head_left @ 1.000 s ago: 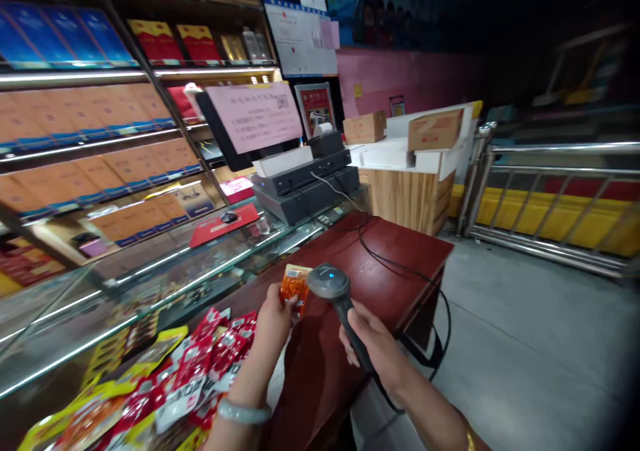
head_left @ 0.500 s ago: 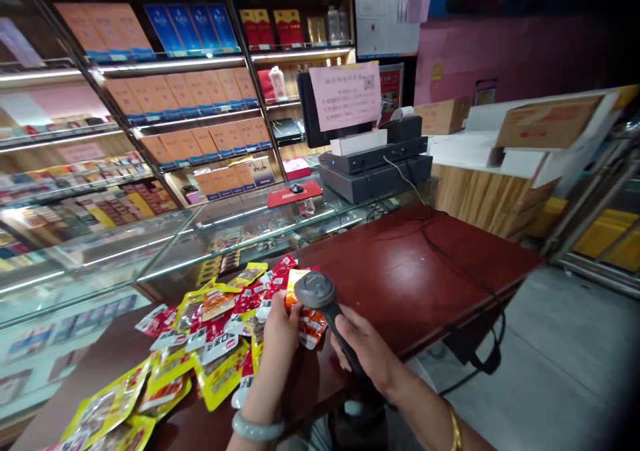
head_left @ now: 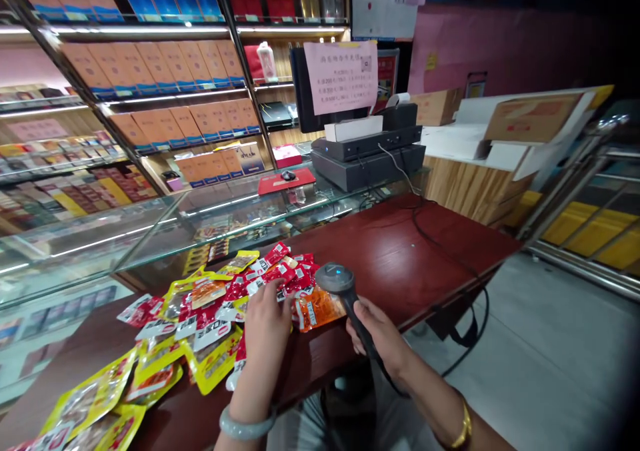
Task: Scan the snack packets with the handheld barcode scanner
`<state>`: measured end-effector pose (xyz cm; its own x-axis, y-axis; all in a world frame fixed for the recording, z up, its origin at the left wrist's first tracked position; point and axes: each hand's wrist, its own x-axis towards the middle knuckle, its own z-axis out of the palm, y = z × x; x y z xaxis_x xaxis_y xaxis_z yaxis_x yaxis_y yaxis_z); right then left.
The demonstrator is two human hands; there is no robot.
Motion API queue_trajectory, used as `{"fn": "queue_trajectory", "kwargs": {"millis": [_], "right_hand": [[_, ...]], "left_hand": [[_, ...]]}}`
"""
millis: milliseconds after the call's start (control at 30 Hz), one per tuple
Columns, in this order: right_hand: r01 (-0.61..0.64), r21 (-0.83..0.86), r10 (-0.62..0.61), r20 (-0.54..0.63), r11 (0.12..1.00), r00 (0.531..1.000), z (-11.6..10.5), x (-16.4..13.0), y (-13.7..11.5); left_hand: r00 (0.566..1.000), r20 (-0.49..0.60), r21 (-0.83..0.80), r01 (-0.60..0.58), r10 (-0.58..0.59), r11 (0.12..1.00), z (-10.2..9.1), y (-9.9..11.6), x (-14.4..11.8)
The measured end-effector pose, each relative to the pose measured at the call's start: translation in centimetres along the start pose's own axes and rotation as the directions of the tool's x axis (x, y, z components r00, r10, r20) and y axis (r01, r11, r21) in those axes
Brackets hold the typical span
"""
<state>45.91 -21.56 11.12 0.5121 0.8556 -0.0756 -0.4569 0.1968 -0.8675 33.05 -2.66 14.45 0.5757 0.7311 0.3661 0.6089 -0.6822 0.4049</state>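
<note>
My right hand [head_left: 377, 334] is wrapped round the handle of a dark grey barcode scanner [head_left: 335, 278], whose head has a small blue light lit. Under and left of the scanner head an orange snack packet [head_left: 315, 310] lies on the dark red table. My left hand [head_left: 267, 311], a pale bangle on its wrist, is over the near side of a pile of snack packets, its fingers apart and holding nothing I can see. Red-and-white packets [head_left: 213, 324] and yellow packets [head_left: 215, 364] overlap in that pile. The fingertips of my left hand are partly hidden.
Beyond the table [head_left: 395, 258] runs a glass display counter [head_left: 165, 238] with a black cash register [head_left: 367, 164] and a red mouse pad [head_left: 287, 181]. A black cable [head_left: 440, 241] crosses the table's right part. Metal railings [head_left: 585, 218] stand at the right.
My left hand has let go of the orange packet and shifted left over the pile. The packet now lies flatter on the table. The scanner has moved slightly right, and its blue light shows.
</note>
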Motion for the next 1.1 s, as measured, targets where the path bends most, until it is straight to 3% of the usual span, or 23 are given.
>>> {"fn": "queue_trajectory", "kwargs": {"millis": [67, 133, 233, 367, 433, 567, 700, 767, 933, 1100], "right_hand": [[0.017, 0.02, -0.017, -0.002, 1.0, 1.0, -0.3, 0.0, -0.1], [0.024, 0.017, -0.023, -0.013, 1.0, 1.0, -0.6, -0.1, -0.2], [0.019, 0.012, -0.019, -0.044, 1.0, 0.999, -1.3, -0.6, -0.1], [0.003, 0.026, -0.001, -0.08, 1.0, 0.997, -2.6, -1.7, -0.2], [0.008, 0.019, -0.006, -0.092, 1.0, 0.996, -3.1, -2.2, -0.4], [0.027, 0.017, -0.025, -0.094, 0.999, 0.995, -3.7, -2.8, -1.2], [0.058, 0.041, -0.055, -0.07, 0.998, 0.996, -3.6, -2.7, -2.3], [0.073, 0.036, -0.071, -0.041, 0.997, 0.997, -3.5, -2.6, -2.6], [0.053, 0.032, -0.053, -0.003, 0.998, 0.999, -3.5, -2.0, -2.6], [0.071, 0.022, -0.07, -0.017, 0.997, 0.997, -4.2, -1.0, -2.9]], "left_hand": [[0.987, 0.084, 0.037, -0.143, 0.14, 0.989, 0.2, 1.0, -0.7], [0.962, 0.182, 0.097, -0.221, 0.201, 0.97, 0.6, 1.9, -1.4], [0.952, 0.25, 0.232, -0.237, 0.178, 0.943, 1.1, 2.8, -2.1], [0.954, 0.244, 0.3, -0.246, 0.175, 0.922, 1.4, 3.8, -2.0], [0.956, 0.272, 0.267, -0.186, 0.111, 0.946, 1.4, 4.2, -1.6], [0.948, 0.305, 0.06, 0.078, -0.093, 0.995, 1.7, 4.7, -0.3], [0.937, 0.306, -0.235, 0.247, -0.17, 0.94, 2.5, 4.7, 0.8], [0.926, 0.318, -0.3, 0.3, -0.202, 0.905, 2.8, 4.8, 1.1], [0.933, 0.276, -0.267, 0.306, -0.232, 0.914, 3.5, 5.1, 1.7], [0.957, 0.242, -0.257, 0.222, -0.16, 0.941, 4.6, 5.8, 2.9]]}}
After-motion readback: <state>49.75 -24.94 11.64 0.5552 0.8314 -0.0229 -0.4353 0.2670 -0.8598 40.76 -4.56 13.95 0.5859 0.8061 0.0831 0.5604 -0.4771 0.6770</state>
